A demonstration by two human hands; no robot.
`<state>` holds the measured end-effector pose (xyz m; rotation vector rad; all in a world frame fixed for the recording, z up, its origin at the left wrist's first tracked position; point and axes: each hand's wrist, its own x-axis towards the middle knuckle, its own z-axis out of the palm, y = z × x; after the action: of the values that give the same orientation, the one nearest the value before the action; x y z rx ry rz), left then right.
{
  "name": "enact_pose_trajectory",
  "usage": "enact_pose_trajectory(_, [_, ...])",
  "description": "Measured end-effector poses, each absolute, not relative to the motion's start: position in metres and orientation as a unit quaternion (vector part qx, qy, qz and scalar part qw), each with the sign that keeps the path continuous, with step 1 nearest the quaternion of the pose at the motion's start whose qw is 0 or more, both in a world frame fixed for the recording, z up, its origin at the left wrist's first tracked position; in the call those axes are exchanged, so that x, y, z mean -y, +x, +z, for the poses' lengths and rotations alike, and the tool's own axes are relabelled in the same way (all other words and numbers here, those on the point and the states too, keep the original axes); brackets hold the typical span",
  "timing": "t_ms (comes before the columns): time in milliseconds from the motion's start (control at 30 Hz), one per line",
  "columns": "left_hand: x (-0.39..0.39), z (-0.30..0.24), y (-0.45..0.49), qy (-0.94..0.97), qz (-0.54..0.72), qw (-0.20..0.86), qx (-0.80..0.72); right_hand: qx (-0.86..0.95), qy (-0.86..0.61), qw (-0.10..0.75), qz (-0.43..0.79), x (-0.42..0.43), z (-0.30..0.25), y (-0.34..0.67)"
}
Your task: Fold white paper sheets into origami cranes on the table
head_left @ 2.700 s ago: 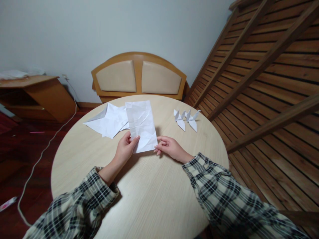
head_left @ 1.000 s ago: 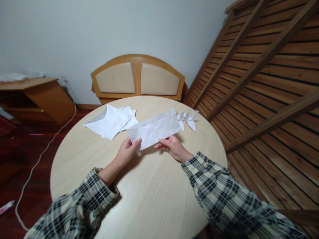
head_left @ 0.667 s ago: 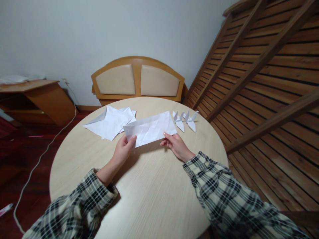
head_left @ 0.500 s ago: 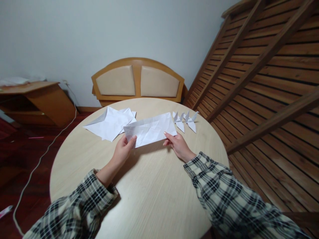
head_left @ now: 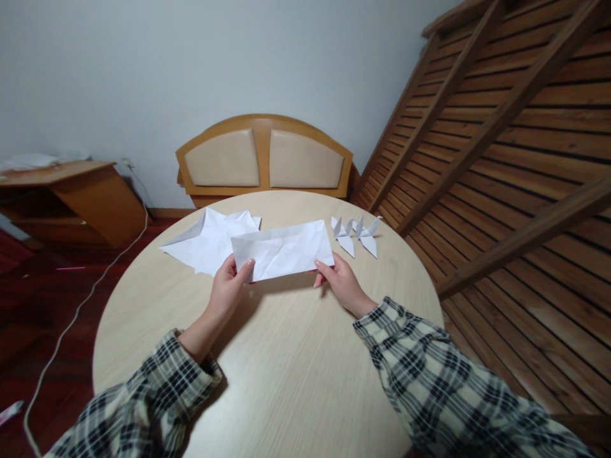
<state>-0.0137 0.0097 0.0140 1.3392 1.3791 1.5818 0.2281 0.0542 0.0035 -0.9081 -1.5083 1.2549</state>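
Observation:
A folded sheet of white paper (head_left: 284,250), long and rectangular with crease lines across it, is held up above the round table. My left hand (head_left: 230,280) pinches its lower left corner, thumb in front and fingers behind. At the lower right corner my right hand (head_left: 340,280) grips it the same way, with some fingers showing below the edge. Just behind to the left lie creased white sheets of paper (head_left: 203,242), partly covered by the held one. Two white origami cranes (head_left: 344,234) stand side by side on the table, to the right of the paper.
The round pale wooden table (head_left: 296,356) fills the middle. Beyond it stands a headboard (head_left: 265,152) against the wall. A slatted wooden frame (head_left: 506,146) leans at the right. On the left are a wooden desk (head_left: 90,203) and a white cable (head_left: 81,312) along the floor.
Both hands have shifted the folded paper slightly to the left and levelled it a little. The grip at both corners stays. The sheets and cranes lie as before.

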Motion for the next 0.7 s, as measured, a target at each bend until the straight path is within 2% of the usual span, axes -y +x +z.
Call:
enact_pose_trajectory(267, [-0.016,0.015,-0.026,0.455,0.622,0.341,-0.538,0.65,-0.322,0.474,0.498,-0.053,0.003,0.234])
enact_pose_trajectory(433, [-0.019,0.014,-0.033,0.439,0.624,0.351,-0.543,0.695,-0.296,0.449,0.477,-0.056,-0.001,0.238])
enact_pose_trajectory(700, [-0.024,0.008,-0.043,0.416,0.651,0.371,-0.515,0.782,-0.286,0.479,0.278,-0.068,-0.007,0.238])
